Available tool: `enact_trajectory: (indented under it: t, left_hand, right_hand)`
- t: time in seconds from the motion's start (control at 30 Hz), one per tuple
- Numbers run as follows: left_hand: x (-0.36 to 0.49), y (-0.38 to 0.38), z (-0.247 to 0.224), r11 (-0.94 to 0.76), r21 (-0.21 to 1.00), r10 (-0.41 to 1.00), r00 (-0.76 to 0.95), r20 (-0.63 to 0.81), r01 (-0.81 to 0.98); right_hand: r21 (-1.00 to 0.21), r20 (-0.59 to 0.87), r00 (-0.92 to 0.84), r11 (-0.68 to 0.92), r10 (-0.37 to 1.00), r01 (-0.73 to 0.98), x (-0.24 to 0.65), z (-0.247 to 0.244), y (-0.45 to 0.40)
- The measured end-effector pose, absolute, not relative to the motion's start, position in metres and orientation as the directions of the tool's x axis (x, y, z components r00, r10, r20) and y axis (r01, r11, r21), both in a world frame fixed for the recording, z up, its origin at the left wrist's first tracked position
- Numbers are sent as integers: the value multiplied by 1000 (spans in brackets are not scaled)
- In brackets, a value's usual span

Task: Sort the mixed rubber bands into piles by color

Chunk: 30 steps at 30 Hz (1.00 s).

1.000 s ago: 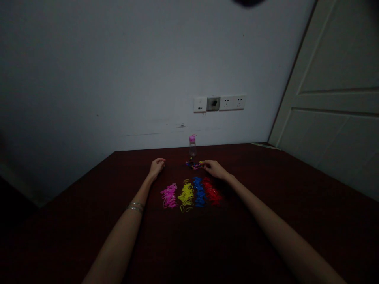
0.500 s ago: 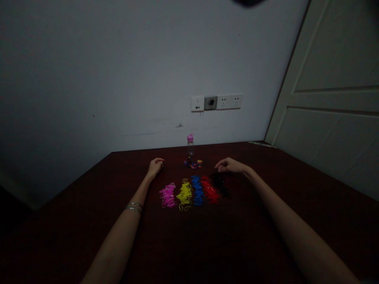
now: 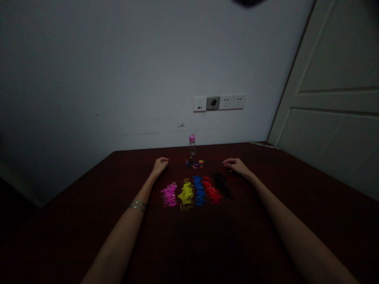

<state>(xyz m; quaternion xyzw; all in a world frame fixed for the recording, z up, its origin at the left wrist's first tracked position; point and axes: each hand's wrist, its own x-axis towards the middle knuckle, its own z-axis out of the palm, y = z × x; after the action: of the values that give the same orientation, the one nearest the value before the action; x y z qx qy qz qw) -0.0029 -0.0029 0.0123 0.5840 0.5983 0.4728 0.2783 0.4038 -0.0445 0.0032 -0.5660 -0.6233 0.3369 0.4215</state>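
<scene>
My left hand (image 3: 160, 165) rests on the dark red table with its fingers curled in, and nothing shows in it. On the other side my right hand (image 3: 235, 166) lies with fingers loosely stretched towards the middle, holding nothing that I can see. Nearest to it are small black bands (image 3: 220, 182). Separate piles of red bands (image 3: 212, 190), blue bands (image 3: 199, 191), yellow bands (image 3: 186, 193) and pink bands (image 3: 169, 195) lie in a row between my forearms. Beyond them is a small heap of mixed coloured bands (image 3: 195, 163), in front of a clear bottle with a pink top (image 3: 192, 146).
The table (image 3: 183, 244) meets a pale wall (image 3: 118, 79) at the back. Sockets and switches (image 3: 219, 103) sit on the wall above the bottle. A panelled door (image 3: 334, 98) stands at the right. The light is dim.
My right hand has shifted a little right and away from the black bands. My left hand has moved slightly right and farther from me. The camera view has turned a little.
</scene>
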Motion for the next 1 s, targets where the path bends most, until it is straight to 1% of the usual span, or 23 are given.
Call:
enact_trajectory:
  t: [0.07,0.13,0.27,0.4,0.5,0.7,0.9,1.0]
  left_hand:
    - [4,1,14,-164,860,966,-97,238,484]
    - [13,3,16,-213,820,969,5,248,531]
    - [35,2,21,-317,696,948,207,241,644]
    - [50,3,24,-372,556,928,299,220,744]
    - [53,6,24,-399,490,917,338,212,775]
    - [59,12,24,-430,483,902,384,197,763]
    - [64,15,22,-434,426,901,382,207,794]
    - [63,18,20,-448,433,894,390,219,782]
  right_hand:
    - [-896,143,9,125,990,427,402,3,-45]
    - [-894,132,17,111,991,434,401,4,-45]
    - [-892,128,17,108,992,439,399,3,-46]
    - [-888,145,26,118,989,445,398,3,-47]
    - [-887,144,15,123,989,446,398,3,-47]
    - [-881,153,25,125,988,456,397,3,-46]
    - [-869,160,28,127,987,478,397,2,-48]
    - [-868,159,19,131,987,478,398,3,-49]
